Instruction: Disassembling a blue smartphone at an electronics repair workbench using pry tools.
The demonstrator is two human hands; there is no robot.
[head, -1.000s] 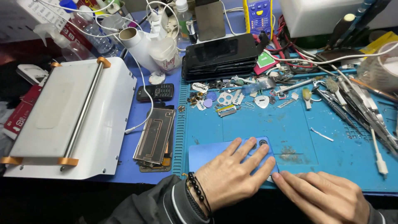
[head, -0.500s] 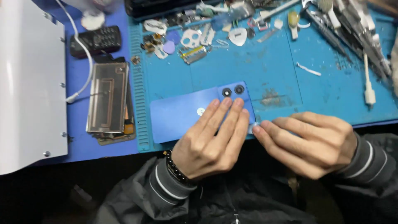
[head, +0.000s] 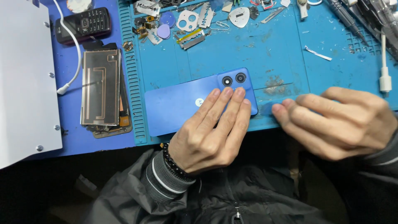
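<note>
A blue smartphone lies face down on the blue work mat, its two camera lenses toward the right end. My left hand rests flat on the phone's back, fingers stretched out and pressing near the lenses. My right hand lies on the mat just right of the phone, fingers curled, fingertips close to the phone's right edge. Whether it holds a small tool I cannot tell. A beaded bracelet sits on my left wrist.
A stack of flat phone parts lies left of the phone. A black keypad phone and a white cable sit beyond it. A white machine fills the far left. Picks, blades and small parts lie scattered at the back; tools at right.
The view has tilted down and moved closer to the mat. Both hands stay on and beside the blue phone, the left pressing its back, the right shifting slightly at the edge.
</note>
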